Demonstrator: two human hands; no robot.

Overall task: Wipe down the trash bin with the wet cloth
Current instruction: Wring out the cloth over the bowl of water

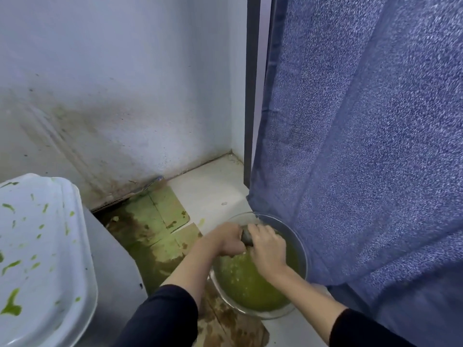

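A trash bin stands at the lower left, its white lid (pixel 47 246) smeared with green splatters and its grey body (pixel 112 266) below. Right of it, on the floor, sits a glass bowl (pixel 302 249) filled with murky green water. Over the bowl, my left hand (pixel 226 240) and my right hand (pixel 268 246) both grip a rolled dark grey cloth (pixel 246 237). Only a short stretch of the cloth shows between the two fists.
Stained, wet cardboard (pixel 160 221) lies on the floor between bin and bowl, against a dirty white wall (pixel 125 121). A blue curtain (pixel 363 146) hangs on the right, touching the bowl's rim. A dark door frame (pixel 250 96) stands in the corner.
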